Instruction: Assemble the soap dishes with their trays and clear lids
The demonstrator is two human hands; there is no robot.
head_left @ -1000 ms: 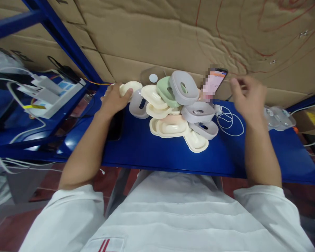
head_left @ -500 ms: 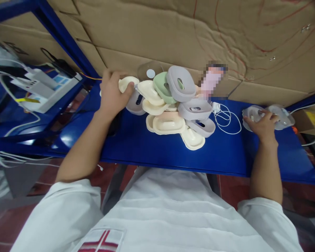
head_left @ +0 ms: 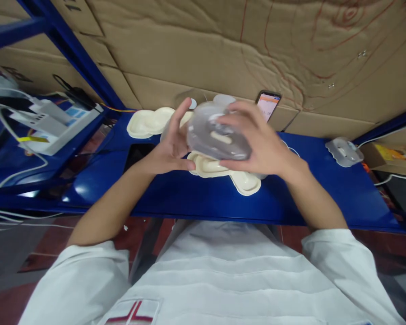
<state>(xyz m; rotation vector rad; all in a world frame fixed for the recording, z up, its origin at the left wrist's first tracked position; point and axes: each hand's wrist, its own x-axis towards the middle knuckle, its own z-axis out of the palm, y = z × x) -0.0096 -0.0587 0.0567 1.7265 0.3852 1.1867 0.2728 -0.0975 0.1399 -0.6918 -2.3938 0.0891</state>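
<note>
Both hands meet above the middle of the blue shelf (head_left: 196,198). My right hand (head_left: 257,140) grips a clear plastic oval cover (head_left: 214,137) from the right, fingers curled over its top. My left hand (head_left: 171,144) is at the cover's left edge, fingers spread and touching it. Under the hands lies a pile of cream oval plastic parts (head_left: 223,171), mostly hidden by them. A cream double tray (head_left: 147,122) lies at the back left of the shelf.
A phone (head_left: 268,104) leans on the cardboard wall (head_left: 223,54) behind. One clear cover (head_left: 344,151) lies at the right. A black slab (head_left: 135,151) lies left of the pile. White devices and cables (head_left: 47,122) sit on the left shelf.
My right hand has picked up a clear cover from the right side and carried it to the middle. My left hand left the cream tray and came to meet the cover.
</note>
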